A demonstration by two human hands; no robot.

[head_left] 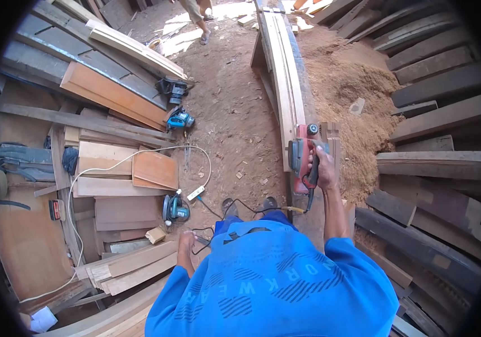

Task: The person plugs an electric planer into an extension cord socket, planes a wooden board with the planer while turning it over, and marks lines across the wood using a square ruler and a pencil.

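My right hand (325, 168) is wrapped around the black rear handle of a red power tool (302, 157). The tool rests on the near end of long pale wooden strips (283, 73) lying along a narrow bench (308, 104). A black cable (312, 197) hangs from its back and meets a yellowish connector. Down at my left side, my left hand (186, 241) is closed beside a loop of black cable; a small greyish thing shows at its fingers, too unclear to name.
On the left lie boards (114, 95), a blue power tool (180, 119), a teal sander (176, 208) and a white power strip (196, 193) on a cord. Sawdust (364, 84) and stacked planks (442, 121) are on the right. A person's legs (197, 17) show at the top.
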